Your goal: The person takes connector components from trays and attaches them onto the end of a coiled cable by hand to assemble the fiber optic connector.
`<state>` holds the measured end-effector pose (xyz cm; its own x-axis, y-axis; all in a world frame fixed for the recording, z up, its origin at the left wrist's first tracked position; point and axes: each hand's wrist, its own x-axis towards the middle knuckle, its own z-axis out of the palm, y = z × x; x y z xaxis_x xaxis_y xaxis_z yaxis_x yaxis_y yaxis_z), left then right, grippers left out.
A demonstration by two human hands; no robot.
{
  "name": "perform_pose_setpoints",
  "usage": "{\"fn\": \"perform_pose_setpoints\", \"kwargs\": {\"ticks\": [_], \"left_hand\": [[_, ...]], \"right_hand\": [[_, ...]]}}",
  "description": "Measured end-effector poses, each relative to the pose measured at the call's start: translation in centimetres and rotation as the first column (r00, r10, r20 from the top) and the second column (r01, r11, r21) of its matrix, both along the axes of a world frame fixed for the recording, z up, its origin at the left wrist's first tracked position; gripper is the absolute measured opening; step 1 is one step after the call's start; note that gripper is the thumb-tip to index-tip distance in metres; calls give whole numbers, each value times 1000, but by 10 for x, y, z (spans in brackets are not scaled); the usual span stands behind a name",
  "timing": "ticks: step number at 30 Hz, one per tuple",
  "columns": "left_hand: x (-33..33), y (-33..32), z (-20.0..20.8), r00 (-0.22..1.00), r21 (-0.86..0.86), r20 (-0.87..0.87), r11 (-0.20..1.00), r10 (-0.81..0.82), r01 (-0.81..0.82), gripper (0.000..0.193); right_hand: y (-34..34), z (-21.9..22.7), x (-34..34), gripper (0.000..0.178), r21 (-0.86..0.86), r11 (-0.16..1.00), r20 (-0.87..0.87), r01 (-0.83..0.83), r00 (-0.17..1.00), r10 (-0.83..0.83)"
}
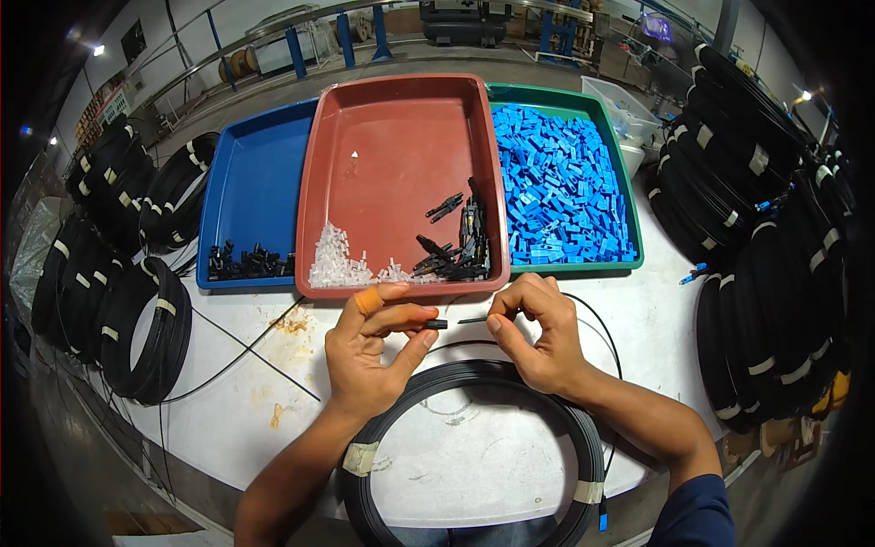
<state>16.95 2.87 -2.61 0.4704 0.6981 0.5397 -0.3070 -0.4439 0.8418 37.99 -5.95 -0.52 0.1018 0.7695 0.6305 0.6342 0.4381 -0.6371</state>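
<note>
Between the fingertips of my left hand (372, 354) is a small black cylindrical sleeve (437, 325); an orange wrap circles one of its fingers. My right hand (544, 339) pinches a thin black cable (471, 320), whose tip points left at the sleeve with a small gap between them. Below both hands lies a black cable coil (478, 372), bound with pale tape. A blue connector (602, 521) hangs at the coil's lower right.
A red tray (392, 137) with white and black small parts stands ahead, flanked by a blue tray (260, 173) of black pieces and a green tray (635, 228) full of blue connector housings. Cable coils (169, 319) are stacked left, more coils (747, 301) right, on the white table (246, 383).
</note>
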Motion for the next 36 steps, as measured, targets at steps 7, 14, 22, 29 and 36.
{"fn": "perform_pose_setpoints", "kwargs": {"ticks": [7,14,22,29,36], "left_hand": [[-3,4,-8,998,37,-64,999,21,-19,63],[-4,2,-8,991,-10,-122,999,52,-54,62],[-3,0,-4,985,25,-167,999,49,-45,59],[0,-1,1,984,49,-174,998,46,-38,48],[2,-2,4,988,104,-111,990,105,-94,43]], "right_hand": [[1,0,0,6,33,999,25,-20,1000,19],[0,-1,2,5,60,998,41,-31,999,28],[0,-1,3,6,71,996,82,-54,995,49],[3,-1,0,9,89,992,133,-94,988,82],[1,-2,-3,13,127,990,230,-55,973,25]]}}
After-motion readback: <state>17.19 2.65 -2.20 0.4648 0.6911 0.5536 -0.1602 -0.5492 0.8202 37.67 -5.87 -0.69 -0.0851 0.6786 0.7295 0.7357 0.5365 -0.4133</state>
